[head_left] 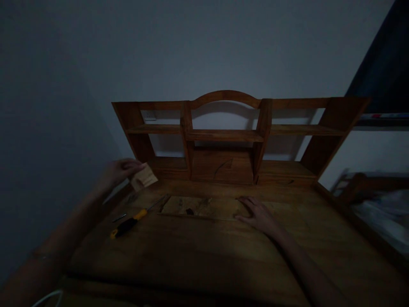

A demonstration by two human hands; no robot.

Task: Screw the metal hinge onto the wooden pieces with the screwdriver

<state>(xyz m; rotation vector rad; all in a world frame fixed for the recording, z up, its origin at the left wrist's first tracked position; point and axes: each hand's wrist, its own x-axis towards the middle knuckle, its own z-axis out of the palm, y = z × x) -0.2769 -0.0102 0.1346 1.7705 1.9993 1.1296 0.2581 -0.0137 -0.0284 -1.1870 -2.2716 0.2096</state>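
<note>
Holding a wood block (144, 178) in the left hand (119, 170); right hand (259, 214) flat, released, on the desk (204, 251); no readable writing.

Head view, down over desk (204, 256)

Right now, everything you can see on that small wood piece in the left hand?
The small wood piece is a pale, roughly rectangular block, lighter than the desk, with what looks like a stepped or grooved edge. The left hand pinches it from above at its left end, holding it tilted in the air over the desk's back-left corner, above the screwdriver. The dim light hides finer detail.
</note>
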